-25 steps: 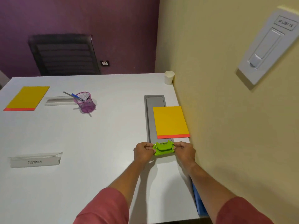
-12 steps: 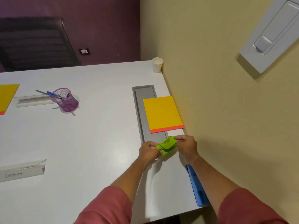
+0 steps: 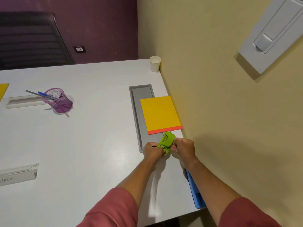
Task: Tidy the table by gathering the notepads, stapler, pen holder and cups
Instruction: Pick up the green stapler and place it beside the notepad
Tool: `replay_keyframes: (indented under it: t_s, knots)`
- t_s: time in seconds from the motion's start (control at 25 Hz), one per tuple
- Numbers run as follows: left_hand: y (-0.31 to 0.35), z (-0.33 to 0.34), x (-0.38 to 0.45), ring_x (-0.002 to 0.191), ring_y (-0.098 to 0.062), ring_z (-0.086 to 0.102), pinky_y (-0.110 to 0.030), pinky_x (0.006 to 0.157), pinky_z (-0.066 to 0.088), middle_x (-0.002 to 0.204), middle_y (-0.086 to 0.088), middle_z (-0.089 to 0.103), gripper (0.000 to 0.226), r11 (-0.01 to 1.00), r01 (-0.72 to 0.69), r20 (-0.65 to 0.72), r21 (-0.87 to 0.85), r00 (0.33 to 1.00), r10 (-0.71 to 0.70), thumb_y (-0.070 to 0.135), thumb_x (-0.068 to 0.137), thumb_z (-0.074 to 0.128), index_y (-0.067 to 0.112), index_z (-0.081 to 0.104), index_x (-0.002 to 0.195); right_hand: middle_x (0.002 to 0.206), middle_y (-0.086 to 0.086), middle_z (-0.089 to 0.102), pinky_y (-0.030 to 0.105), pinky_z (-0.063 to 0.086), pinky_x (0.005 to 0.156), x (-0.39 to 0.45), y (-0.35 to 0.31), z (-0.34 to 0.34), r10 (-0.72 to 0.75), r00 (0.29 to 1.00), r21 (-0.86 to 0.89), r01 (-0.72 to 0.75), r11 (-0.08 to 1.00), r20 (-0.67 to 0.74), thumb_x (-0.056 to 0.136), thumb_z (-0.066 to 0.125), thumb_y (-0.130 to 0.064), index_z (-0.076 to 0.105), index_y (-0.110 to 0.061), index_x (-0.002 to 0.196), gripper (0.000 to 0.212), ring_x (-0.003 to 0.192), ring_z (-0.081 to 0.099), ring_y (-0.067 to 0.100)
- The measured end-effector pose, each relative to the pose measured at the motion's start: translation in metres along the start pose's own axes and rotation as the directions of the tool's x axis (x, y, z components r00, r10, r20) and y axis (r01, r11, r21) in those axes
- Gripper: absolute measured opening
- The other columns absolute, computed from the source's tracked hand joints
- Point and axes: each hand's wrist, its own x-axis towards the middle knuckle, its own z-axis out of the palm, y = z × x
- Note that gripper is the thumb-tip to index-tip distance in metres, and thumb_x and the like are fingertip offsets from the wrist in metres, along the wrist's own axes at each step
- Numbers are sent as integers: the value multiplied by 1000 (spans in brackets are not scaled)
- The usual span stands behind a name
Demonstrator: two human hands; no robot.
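Note:
A small green stapler (image 3: 166, 141) is gripped from both sides, tilted, just above the white table (image 3: 91, 145). My left hand (image 3: 153, 150) pinches its near end and my right hand (image 3: 183, 149) its right side. Directly behind the stapler lies a yellow notepad (image 3: 160, 114) with a red edge, partly over a grey recessed panel (image 3: 139, 115). A white paper cup (image 3: 155, 63) stands at the far right corner by the wall. Tipped on its side at the left is a purple mesh pen holder (image 3: 58, 101) with pens sticking out. A second yellow notepad (image 3: 3, 90) shows at the left edge.
The yellow wall (image 3: 221, 112) runs close along the table's right side. A blue object (image 3: 196, 194) sits between table edge and wall. Two clear name stands (image 3: 18, 175) (image 3: 24, 100) rest at the left. A dark chair (image 3: 31, 38) is behind the table.
Both hands have turned the stapler from lying level across to a tilted, diagonal pose near the notepad's red edge. The view has shifted right, pushing the left notepad nearly out of sight.

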Motion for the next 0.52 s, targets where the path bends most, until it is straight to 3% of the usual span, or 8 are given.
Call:
replay_keyframes:
  t_s: [0.12,0.2,0.32,0.44,0.52]
  knots:
    - [-2,7,2,89,-30,70,-31,62,54,102,-20,68,33,1000,-10,9,15,1000,10,-5,75,70,3,60,106,75,13,71,21,59,58,-1,-3,0,4,998,112,-12,994,68,89,65,-2,71,2,86,8,67,69,17]
    - [-3,10,3,87,-28,70,-32,63,54,102,-20,69,33,999,-11,34,33,999,10,-2,77,72,2,59,107,79,14,71,20,59,58,0,-5,-1,16,996,150,-28,988,85,88,65,0,70,-2,82,8,70,68,20]
    - [-7,8,3,91,-23,70,-32,70,59,100,-13,70,33,995,-16,55,95,998,11,3,75,78,8,59,103,82,14,72,21,58,58,5,-5,-4,43,996,131,-53,990,77,88,66,0,69,0,93,6,70,68,21]
    - [-7,4,3,85,-15,66,-23,64,55,95,-6,69,38,964,-130,113,230,988,107,8,73,81,12,58,102,81,12,72,21,55,52,12,-3,-8,48,998,61,-51,997,51,87,67,-1,69,-2,97,10,66,69,17]
    - [-3,2,4,90,-18,62,-27,71,55,100,-6,65,44,893,-269,143,362,962,232,12,73,80,11,57,111,80,11,71,20,52,47,18,-2,-11,32,999,-14,-31,999,35,87,67,-2,70,-3,99,13,63,68,15]
